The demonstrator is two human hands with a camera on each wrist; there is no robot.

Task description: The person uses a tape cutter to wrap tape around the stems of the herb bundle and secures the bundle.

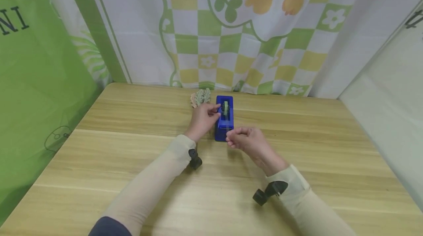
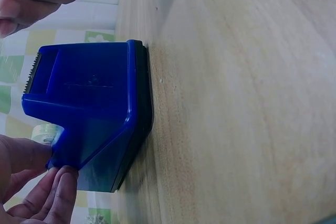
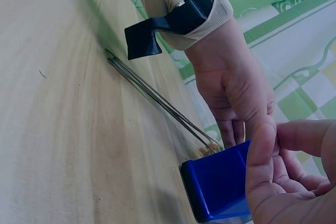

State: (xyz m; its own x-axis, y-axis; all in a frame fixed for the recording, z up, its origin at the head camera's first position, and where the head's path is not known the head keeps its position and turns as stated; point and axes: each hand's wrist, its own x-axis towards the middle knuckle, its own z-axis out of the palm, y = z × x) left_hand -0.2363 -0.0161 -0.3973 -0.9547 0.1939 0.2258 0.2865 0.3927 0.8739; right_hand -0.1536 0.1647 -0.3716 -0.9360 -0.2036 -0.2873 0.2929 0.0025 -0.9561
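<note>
A blue tape dispenser (image 1: 220, 133) stands upright near the back of the table, with a roll of clear tape (image 1: 226, 107) in its top. My left hand (image 1: 203, 118) grips the dispenser's left side wall, thumb and fingers pinching it beside the roll in the left wrist view. A thin strip of tape (image 1: 227, 120) runs from the roll toward the front. With thumb and index finger, my right hand (image 1: 249, 142) pinches the strip's end just past the serrated cutter (image 2: 33, 73). In the right wrist view the fingers hide that end.
Left of the dispenser lie pale green and pink flower sprigs (image 1: 201, 97), their thin stems (image 3: 157, 98) pointing toward me. A patterned curtain (image 1: 211, 45) hangs behind the wooden table (image 1: 132, 107). A green cloth (image 1: 39, 82) hangs at the left.
</note>
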